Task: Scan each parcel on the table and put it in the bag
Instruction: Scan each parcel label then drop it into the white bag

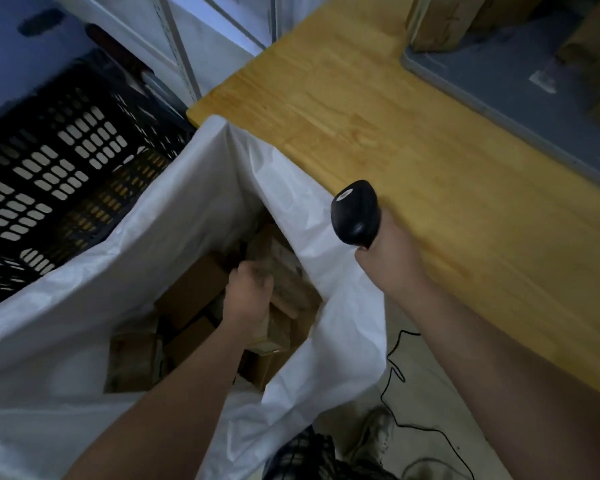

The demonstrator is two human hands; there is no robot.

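While your left grip (248, 292) curls round a brown cardboard parcel (284, 292) inside the white bag (187, 188) at the tabletop's (395, 133) left edge, your right grip (390, 252) clamps the scanner (355, 213). Parcel judged light, stiff, with crushable corners: hold across opposite faces.

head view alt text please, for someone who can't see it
The left hand grips a cardboard parcel inside the open white bag, while the right hand holds a black scanner by the wooden table.
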